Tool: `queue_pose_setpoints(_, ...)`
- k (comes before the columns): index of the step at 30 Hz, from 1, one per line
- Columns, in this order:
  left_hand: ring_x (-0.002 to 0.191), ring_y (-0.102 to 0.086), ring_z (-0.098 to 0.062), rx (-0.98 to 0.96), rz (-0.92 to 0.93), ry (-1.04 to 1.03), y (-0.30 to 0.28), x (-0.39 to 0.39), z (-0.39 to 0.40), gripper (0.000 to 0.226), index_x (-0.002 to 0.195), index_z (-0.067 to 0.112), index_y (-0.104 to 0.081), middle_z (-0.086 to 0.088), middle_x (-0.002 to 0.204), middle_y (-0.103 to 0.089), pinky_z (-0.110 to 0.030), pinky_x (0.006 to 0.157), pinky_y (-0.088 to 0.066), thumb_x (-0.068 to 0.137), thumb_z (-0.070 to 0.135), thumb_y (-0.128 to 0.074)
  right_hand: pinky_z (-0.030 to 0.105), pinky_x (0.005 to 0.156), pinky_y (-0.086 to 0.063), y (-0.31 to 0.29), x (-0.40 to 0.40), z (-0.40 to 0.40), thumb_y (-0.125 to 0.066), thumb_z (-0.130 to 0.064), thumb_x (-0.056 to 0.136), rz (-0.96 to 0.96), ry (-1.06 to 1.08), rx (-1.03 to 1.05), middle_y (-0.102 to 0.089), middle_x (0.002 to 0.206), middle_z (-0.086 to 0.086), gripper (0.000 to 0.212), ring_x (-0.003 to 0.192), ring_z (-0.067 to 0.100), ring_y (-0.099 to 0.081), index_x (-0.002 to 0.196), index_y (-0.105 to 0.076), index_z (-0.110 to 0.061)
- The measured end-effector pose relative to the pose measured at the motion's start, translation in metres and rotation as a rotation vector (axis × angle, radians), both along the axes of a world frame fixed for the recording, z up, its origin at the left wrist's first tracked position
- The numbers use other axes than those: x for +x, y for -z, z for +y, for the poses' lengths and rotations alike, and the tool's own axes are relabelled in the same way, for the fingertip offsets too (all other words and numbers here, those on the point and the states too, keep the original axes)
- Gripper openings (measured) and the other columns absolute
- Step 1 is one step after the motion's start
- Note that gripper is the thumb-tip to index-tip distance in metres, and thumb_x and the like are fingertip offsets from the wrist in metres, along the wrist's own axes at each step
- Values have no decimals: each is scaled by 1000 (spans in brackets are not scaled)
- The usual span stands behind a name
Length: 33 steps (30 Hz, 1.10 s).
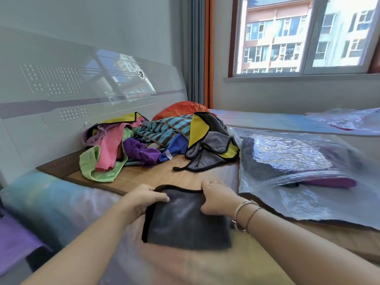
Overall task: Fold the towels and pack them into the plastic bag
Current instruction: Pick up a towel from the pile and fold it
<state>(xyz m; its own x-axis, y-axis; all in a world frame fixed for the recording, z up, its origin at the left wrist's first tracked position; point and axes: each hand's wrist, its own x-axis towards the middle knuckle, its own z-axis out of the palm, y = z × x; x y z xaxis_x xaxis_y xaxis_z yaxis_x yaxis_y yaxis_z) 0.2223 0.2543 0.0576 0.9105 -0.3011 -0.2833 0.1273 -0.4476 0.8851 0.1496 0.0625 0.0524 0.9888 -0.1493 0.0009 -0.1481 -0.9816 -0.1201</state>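
Note:
A folded grey towel (186,225) with black trim lies on the bed in front of me. My left hand (144,199) grips its far left corner, thumb on top. My right hand (218,199) grips the far right edge, fingers curled over it. To the right lies a clear plastic bag (304,204) with a dark grey towel and a purple towel (333,182) inside; the purple one shows at the bag's mouth. A heap of unfolded towels (156,140), pink, green, purple, blue, striped, yellow and grey, sits further back.
A bamboo mat (148,173) covers the bed under the heap. The white headboard (72,95) stands at the left. An orange cushion (183,109) lies behind the heap. More clear plastic (349,120) lies at the far right below the window.

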Motion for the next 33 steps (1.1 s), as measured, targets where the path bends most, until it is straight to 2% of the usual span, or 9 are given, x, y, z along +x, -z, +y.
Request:
queue_pose_setpoints(5,98,-67,-30,-152,-54,201,-24,-66,-6,20,106,13,-67,-14,101,-72,-46,93,-51,88,8,-61,32,73,-47,-21,-82,-7,-62,-39,79,18,-59,72,-63,102,8,33,95,27,-59,96,-54,-12)
queue_pose_setpoints(9,91,-67,-22,-253,-140,307,-46,-121,-38,20,101,24,-65,-6,96,-71,-33,77,-54,91,8,-60,27,72,-53,-42,-146,-28,-61,-30,78,-5,-70,451,-68,87,-2,12,83,15,-64,88,-66,-24)
queue_pose_setpoints(11,90,-68,-19,-325,-149,377,-54,-144,-64,22,103,24,-66,-5,97,-72,-29,73,-53,91,6,-60,23,64,-42,-51,-173,-44,-61,-21,81,-138,-15,361,-58,76,-2,7,78,16,-56,74,-64,-23)
queue_pose_setpoints(16,94,-68,-16,-478,-185,502,-59,-174,-137,24,104,24,-63,-1,99,-71,-25,77,-54,90,5,-63,29,67,-40,-75,-228,-91,-53,-25,86,-458,313,-133,-65,99,1,12,97,26,-61,92,-62,-23)
queue_pose_setpoints(21,133,-31,-20,114,-962,552,-39,-173,-198,28,104,35,-63,4,139,-41,-25,103,-24,82,20,-71,29,69,-35,-77,-251,-138,-52,-22,86,-440,477,-267,-62,107,6,19,103,28,-59,103,-58,-19)
queue_pose_setpoints(23,143,-5,-30,263,-1035,586,-32,-174,-218,32,113,41,-64,6,159,-14,-40,117,-8,85,27,-67,30,69,-35,-68,-253,-146,-51,-23,88,-404,490,-282,-62,108,7,21,102,29,-60,107,-57,-17)
queue_pose_setpoints(26,145,16,-35,491,-1115,619,-30,-166,-244,43,131,48,-50,9,160,17,-53,117,6,89,40,-61,30,70,-42,-50,-247,-156,-48,-23,91,-386,474,-183,-64,103,8,20,95,30,-64,108,-55,-15)
queue_pose_setpoints(30,148,10,-29,595,-1184,580,-40,-150,-267,73,151,36,-19,11,160,18,-55,118,-1,90,47,-58,44,67,-56,-26,-222,-171,-37,-8,92,-452,436,94,-67,86,19,10,74,38,-68,99,-45,-9)
queue_pose_setpoints(33,149,-7,-17,459,-1213,556,-52,-141,-277,87,154,29,-10,14,162,6,-54,119,-8,86,37,-63,50,63,-57,-14,-194,-177,-34,-13,91,-557,444,299,-65,83,20,14,68,39,-67,103,-40,-16)
